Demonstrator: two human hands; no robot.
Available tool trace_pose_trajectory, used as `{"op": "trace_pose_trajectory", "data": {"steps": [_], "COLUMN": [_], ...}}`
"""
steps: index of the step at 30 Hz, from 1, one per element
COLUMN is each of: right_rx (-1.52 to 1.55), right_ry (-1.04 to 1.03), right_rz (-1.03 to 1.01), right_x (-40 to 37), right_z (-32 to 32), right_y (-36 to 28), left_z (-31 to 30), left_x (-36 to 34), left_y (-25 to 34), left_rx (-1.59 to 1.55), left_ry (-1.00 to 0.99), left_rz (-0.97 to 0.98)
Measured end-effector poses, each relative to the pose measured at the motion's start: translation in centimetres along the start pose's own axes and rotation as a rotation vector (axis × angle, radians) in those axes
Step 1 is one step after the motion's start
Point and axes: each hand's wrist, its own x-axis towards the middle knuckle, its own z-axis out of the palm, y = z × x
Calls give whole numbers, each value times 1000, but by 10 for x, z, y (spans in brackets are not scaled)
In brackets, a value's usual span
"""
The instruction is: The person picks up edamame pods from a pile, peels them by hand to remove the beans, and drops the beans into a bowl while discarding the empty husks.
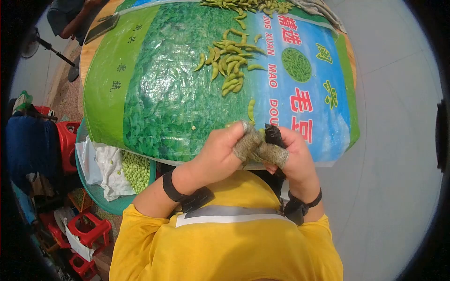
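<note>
Left hand (220, 151) & right hand (294, 151) are curled shut, wrapped fingertips (247, 140) pressed together over the sack's (159, 103) near edge; can't tell if a pod's pinched betw. them. Loose pods (229, 65) lie farther out on the sack. Prob. best: squeeze along the seam, let beans fall into the basin (101, 199) at left.

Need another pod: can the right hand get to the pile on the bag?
Probably yes: only bare bag and one stray pod lie between the right hand and the pod pile.
</note>
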Motion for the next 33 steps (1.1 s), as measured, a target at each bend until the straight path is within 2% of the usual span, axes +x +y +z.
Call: {"op": "trace_pose_trajectory", "data": {"steps": [2, 5, 7, 9, 10, 11, 12, 16, 17, 19, 21, 22, 24, 25, 27, 31, 33], "right_rx": [60, 120, 122, -50, -50, -274, -499, -330, -245, -161, -258, -258, -925, -925, -1129, -1248, -1280], "right_ry": [33, 60, 56, 231, 233, 340, 444, 407, 394, 380, 357, 358, 347, 346, 323, 256, 226], "right_rz": [-1, -6, -7, -74, -74, -210, -345, -285, -219, -153, -348, -348, -861, -862, -1087, -1190, -1154], "right_x": [4, 6, 7, 10, 12, 16, 18, 15, 13, 12, 11, 12, 15, 14, 14, 17, 14], "right_z": [4, 5, 4, 3, 1, -1, -2, 4, 5, 6, 8, 7, 3, 3, 2, -2, -1], "right_y": [1, 2, 4, 8, 11, 14, 16, 8, 5, 5, 8, 7, 7, 9, 15, 18, 18], "left_z": [-2, -6, -8, -15, -24, -29, -28, -24, -20, -14, -15, -16, -17, -17, -17, -18, -20], "left_x": [0, 0, -1, -1, 0, 1, 0, -2, -2, 0, -1, -1, -1, -2, -2, -5, -9], "left_y": [4, 7, 3, -1, -4, -6, -3, -1, 1, 5, 3, 4, 7, 8, 13, 16, 9], "left_rx": [-398, -576, -576, -577, -864, -1149, -1177, -936, -935, -751, -718, -672, -627, -639, -650, -807, -885], "left_ry": [-10, -10, 25, 58, 12, -35, 67, 100, 100, 170, 147, 106, 65, 76, 90, 85, 91], "left_rz": [-396, -516, -524, -532, -493, -444, -477, -604, -604, -723, -735, -726, -716, -722, -726, -690, -655]}}
